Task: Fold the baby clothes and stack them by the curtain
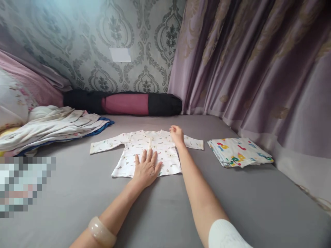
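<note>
A small white long-sleeved baby shirt with a tiny print lies spread flat on the grey bed sheet, its neck pointing away from me and both sleeves stretched out sideways. My left hand rests open on the lower middle of the shirt, palm down with the fingers spread. At the shirt's right shoulder, my right hand is closed in a pinch on the fabric's edge. The fingertips are partly hidden, and the wrist covers the place where the right sleeve meets the body.
A folded white cloth with colourful shapes lies to the right, near the purple curtain. Rumpled clothes are heaped at the left. A long black and maroon roll lies along the patterned wall. A blurred-out object sits at the left edge.
</note>
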Demonstrator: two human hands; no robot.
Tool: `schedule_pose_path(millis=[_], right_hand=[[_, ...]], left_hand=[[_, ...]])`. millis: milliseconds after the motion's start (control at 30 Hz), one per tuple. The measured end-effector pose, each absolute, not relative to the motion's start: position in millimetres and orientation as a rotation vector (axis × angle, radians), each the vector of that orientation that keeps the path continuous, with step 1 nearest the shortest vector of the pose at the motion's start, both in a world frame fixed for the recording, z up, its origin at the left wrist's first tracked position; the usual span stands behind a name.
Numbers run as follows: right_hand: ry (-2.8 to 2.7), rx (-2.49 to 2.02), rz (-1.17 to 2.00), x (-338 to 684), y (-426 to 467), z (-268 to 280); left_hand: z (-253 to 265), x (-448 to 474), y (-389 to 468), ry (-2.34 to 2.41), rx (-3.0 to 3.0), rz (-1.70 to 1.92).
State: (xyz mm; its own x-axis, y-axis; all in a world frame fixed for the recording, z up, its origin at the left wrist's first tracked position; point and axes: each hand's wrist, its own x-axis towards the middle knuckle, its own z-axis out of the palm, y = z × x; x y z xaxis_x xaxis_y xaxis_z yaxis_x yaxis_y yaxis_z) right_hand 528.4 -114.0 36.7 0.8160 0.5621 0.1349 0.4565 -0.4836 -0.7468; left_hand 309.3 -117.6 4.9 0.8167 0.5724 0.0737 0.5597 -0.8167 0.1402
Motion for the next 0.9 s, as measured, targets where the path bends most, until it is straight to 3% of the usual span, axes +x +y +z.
schedule_pose_path(millis=[333,733,900], right_hand=[[-0.005,-2.435,-0.09,566.8,-193.1,36.3],[0.001,-2.6,-0.078,570.2,-198.1,27.8],[-0.084,-2.726,-0.088,576.9,-204.1,25.4]], left_hand=[[17.8,309.5,-113.6,0.808,2.958,0.223],[36.9,356.8,-87.5,0.736,2.94,0.297],[28.9,384.6,-69.8,0.483,2.84,0.274]])
